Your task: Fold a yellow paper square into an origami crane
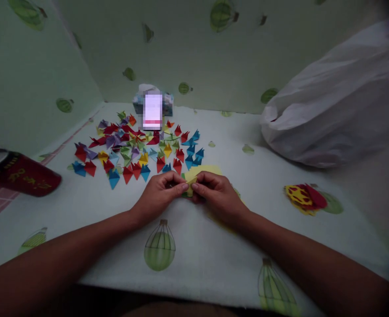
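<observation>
Tabletop (105, 224) bears can (25, 176), folded papers (136, 170) and bag (326, 114) around both hands (157, 196) (219, 196) pinching yellow paper (190, 180).

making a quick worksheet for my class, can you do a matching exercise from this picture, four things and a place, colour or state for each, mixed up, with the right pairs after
Things
1. drink can
2. plastic bag
3. left hand
4. lit screen

Places, colours, states
A. in front of the tissue box
B. white, at the right side of the picture
C. red, at the left edge of the picture
D. pinching small yellow paper together with the right hand

Right pairs: 1-C, 2-B, 3-D, 4-A
</observation>
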`<action>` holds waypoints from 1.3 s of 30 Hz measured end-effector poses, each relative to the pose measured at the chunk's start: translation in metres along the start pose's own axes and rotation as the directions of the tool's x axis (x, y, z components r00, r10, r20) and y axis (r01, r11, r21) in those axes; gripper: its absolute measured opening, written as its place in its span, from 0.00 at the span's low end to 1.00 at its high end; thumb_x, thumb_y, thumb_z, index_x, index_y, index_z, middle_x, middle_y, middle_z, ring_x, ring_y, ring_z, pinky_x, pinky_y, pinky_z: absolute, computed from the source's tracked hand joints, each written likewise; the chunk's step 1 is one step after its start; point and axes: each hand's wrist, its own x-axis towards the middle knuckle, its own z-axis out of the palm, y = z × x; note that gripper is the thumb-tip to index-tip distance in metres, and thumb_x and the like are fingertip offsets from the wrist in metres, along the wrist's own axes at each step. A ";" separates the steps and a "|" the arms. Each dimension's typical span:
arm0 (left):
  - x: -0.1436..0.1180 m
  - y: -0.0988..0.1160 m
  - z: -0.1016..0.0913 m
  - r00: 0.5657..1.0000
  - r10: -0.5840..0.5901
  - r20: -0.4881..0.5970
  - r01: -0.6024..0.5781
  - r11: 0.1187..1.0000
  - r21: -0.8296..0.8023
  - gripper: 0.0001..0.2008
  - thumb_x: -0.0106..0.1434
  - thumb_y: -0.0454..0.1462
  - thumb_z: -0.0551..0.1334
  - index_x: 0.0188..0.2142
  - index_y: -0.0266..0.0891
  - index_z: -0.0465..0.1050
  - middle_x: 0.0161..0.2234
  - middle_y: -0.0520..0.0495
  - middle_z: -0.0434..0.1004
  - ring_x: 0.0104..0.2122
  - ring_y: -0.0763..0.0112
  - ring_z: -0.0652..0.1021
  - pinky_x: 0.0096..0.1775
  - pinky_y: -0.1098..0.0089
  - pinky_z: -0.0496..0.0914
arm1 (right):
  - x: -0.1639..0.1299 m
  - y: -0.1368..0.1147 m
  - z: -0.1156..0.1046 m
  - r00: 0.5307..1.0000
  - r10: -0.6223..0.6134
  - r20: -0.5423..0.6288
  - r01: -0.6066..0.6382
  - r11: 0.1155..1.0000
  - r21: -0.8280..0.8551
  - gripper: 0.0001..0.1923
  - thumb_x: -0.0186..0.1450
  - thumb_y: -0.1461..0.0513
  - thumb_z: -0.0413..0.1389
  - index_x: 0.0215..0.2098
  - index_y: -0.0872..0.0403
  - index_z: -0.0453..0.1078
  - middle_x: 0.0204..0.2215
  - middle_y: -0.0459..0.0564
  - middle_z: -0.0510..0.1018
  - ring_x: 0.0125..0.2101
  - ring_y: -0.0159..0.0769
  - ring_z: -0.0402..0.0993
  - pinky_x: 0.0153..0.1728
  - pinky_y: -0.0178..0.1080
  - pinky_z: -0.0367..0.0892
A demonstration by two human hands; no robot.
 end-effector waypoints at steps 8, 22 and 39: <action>0.000 -0.002 0.001 1.000 -0.013 0.028 0.014 0.999 -0.037 0.08 0.59 0.39 0.67 0.34 0.37 0.74 0.30 0.50 0.76 0.31 0.73 0.76 0.34 0.71 0.70 | -0.003 -0.003 -0.001 0.960 -0.273 0.062 0.272 0.860 -0.432 0.08 0.66 0.64 0.57 0.27 0.54 0.68 0.25 0.45 0.71 0.27 0.30 0.66 0.30 0.34 0.61; -0.001 0.000 0.002 0.997 -0.073 0.022 0.076 0.985 -0.155 0.08 0.59 0.40 0.67 0.32 0.37 0.72 0.28 0.51 0.76 0.28 0.74 0.76 0.33 0.72 0.71 | -0.008 -0.002 0.002 0.986 -0.138 0.092 0.159 0.945 -0.287 0.08 0.68 0.61 0.54 0.31 0.54 0.67 0.21 0.43 0.72 0.22 0.29 0.68 0.26 0.33 0.63; -0.001 0.002 0.001 0.997 -0.032 0.075 0.040 0.993 -0.111 0.09 0.63 0.42 0.63 0.35 0.37 0.74 0.27 0.50 0.76 0.28 0.73 0.76 0.33 0.71 0.71 | -0.007 -0.001 0.003 0.996 -0.058 0.069 0.066 0.991 -0.116 0.14 0.71 0.56 0.51 0.30 0.54 0.68 0.19 0.43 0.72 0.21 0.30 0.68 0.27 0.35 0.64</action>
